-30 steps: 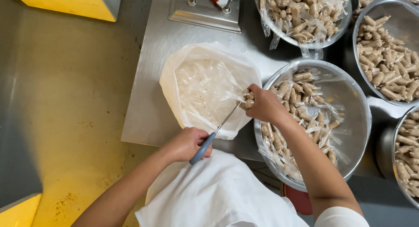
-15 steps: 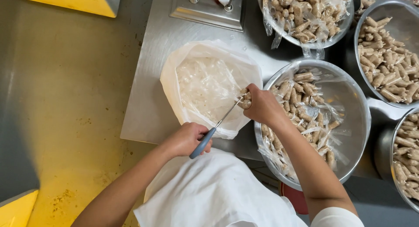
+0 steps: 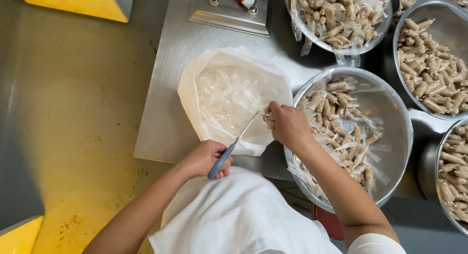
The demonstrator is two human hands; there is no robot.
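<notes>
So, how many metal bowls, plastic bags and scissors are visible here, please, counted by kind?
Metal bowls: 4, near bowl, top-middle bowl, top-right bowl, lower-right bowl.
White plastic bags: 1, bag.
Scissors: 1, scissors in the left hand.
Total: 6

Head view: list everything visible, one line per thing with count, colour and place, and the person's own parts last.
metal table: one, steel grey, centre
open bag: one, white, on the table
scissors: one, blue-grey handle, over the bag
metal bowls: four, silver, right side
wrapped pieces: many, tan, in the bowls
metal stand: one, grey, top centre
yellow boxes: two, yellow, left corners
apron: one, white, bottom centre
left hand: holds the scissors
right hand: holds a wrapped piece at the bowl rim
</notes>
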